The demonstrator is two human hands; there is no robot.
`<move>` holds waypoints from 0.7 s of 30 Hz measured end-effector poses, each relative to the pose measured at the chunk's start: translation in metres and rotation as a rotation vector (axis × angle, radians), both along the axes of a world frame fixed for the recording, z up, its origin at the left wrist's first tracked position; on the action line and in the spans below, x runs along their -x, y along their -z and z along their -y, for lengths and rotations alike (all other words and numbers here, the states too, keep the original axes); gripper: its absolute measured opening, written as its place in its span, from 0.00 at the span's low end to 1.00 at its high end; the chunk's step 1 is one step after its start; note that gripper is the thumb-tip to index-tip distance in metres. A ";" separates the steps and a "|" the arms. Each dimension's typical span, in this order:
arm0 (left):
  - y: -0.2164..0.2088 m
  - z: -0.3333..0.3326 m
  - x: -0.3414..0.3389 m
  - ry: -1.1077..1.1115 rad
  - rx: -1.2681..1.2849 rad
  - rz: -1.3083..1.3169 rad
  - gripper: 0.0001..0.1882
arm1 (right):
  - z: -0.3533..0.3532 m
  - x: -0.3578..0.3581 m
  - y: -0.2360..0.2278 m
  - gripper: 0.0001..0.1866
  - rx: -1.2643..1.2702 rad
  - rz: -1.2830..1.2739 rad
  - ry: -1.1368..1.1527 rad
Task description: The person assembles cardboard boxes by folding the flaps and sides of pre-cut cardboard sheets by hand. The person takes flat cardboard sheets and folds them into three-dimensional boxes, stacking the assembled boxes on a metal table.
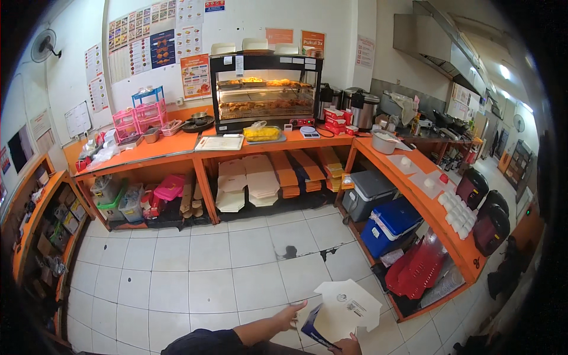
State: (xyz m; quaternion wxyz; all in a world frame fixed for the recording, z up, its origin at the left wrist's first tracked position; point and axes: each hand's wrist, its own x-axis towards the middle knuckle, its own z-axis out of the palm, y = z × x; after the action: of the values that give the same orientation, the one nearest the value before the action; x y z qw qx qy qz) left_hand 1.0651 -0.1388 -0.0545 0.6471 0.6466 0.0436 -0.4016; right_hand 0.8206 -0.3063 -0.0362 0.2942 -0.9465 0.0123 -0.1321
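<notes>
A partly unfolded white food carton (349,305) with a dark blue panel is held low in front of me, at the lower right of the head view. My right hand (348,345) grips its lower edge, fingers closed around the cardboard. Just left of the carton is my left hand (288,316), with its fingers stretched out and apart. It seems to hold nothing, and whether a fingertip touches the blue panel I cannot tell. The carton's flaps stand out flat to the right.
Ahead, an orange counter (171,142) carries a lit food warmer (266,94) and a bag of yellow food (262,134). Flat cartons (245,177) lie on the shelf below. The right counter (408,163) holds wrapped white portions (457,213); a blue cooler (387,231) stands underneath.
</notes>
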 end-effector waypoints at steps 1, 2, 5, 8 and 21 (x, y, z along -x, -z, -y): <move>-0.002 -0.001 -0.009 0.092 -0.036 -0.540 0.42 | 0.010 0.008 0.062 0.07 0.054 0.133 -0.063; 0.002 -0.006 -0.010 0.214 0.060 -0.606 0.40 | 0.012 0.005 0.097 0.09 0.107 0.266 -0.132; 0.007 -0.033 -0.029 0.332 0.157 -0.626 0.42 | -0.027 -0.039 0.001 0.03 0.106 -0.194 -0.204; 0.011 -0.056 -0.070 0.445 0.261 -0.578 0.39 | -0.065 -0.078 0.003 0.04 0.029 -0.276 -0.184; 0.014 -0.175 -0.228 0.479 0.328 -0.199 0.34 | -0.196 -0.262 -0.002 0.07 0.047 -0.075 0.019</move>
State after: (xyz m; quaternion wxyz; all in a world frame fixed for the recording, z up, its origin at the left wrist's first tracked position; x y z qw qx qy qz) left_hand 1.2932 0.0363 -0.0685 0.6223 0.4829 -0.1125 -0.6057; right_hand 1.0822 -0.1104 -0.0342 0.2700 -0.9572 0.0292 -0.0996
